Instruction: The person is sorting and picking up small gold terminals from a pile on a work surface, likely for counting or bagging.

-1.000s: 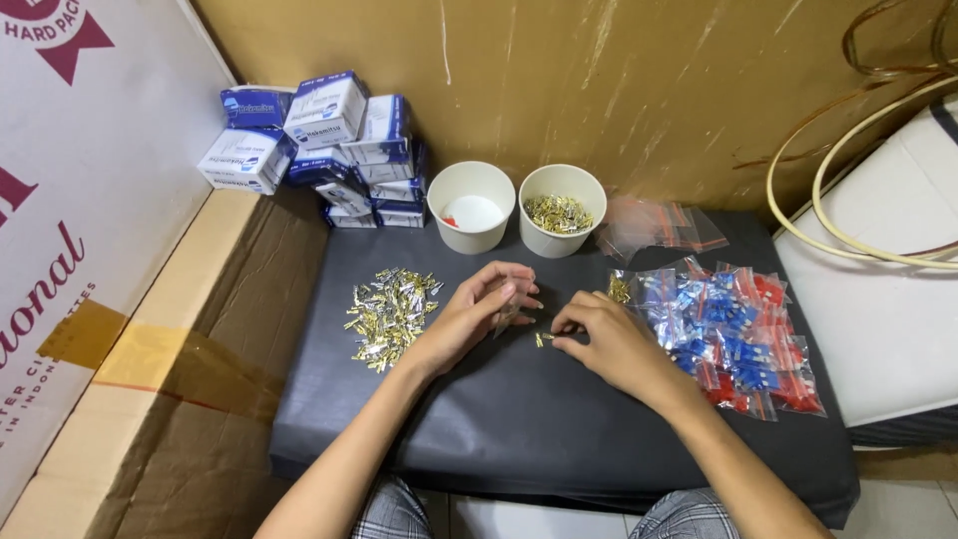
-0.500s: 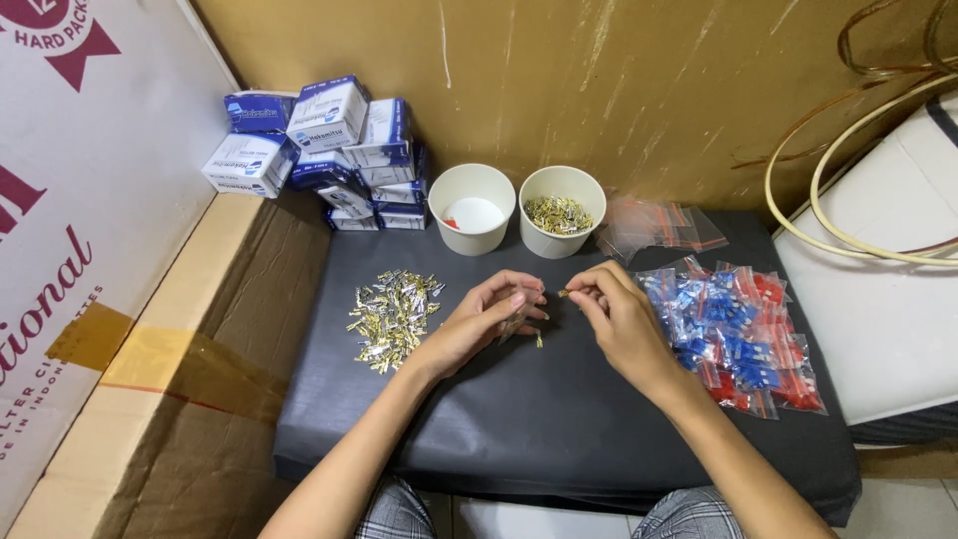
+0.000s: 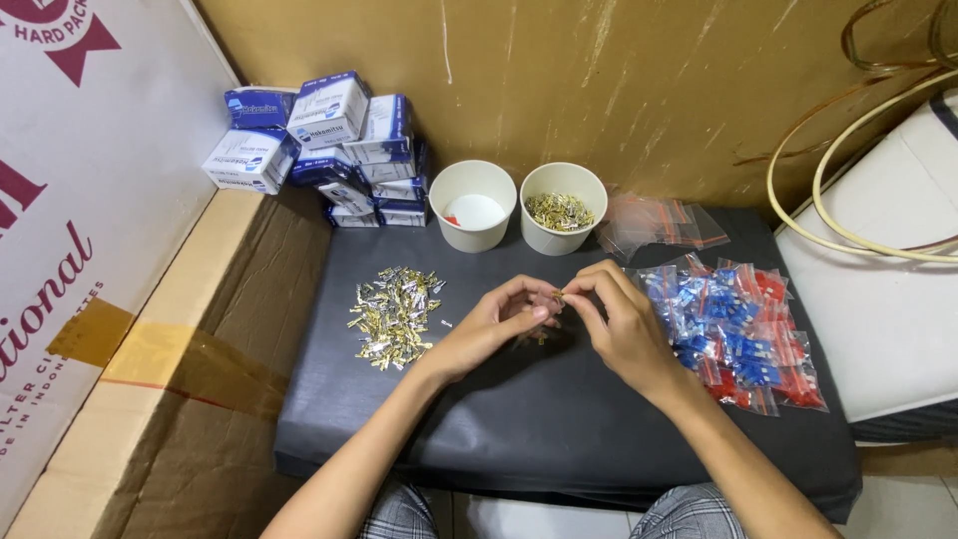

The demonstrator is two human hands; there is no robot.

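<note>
Where the left hand (image 3: 496, 324) and right hand (image 3: 621, 324) meet fingertip to fingertip over the black cushion (image 3: 559, 419), both pinch one small brass piece (image 3: 558, 296), a heap of brass pieces (image 3: 394, 314) left, bagged blue and red parts (image 3: 733, 329) right, two paper cups (image 3: 519, 205) beyond.

Tiny brass piece (image 3: 558, 295) between hands too small to identify.

bare forearms, no sleeves, checked grey trousers (image 3: 399, 509)
</note>
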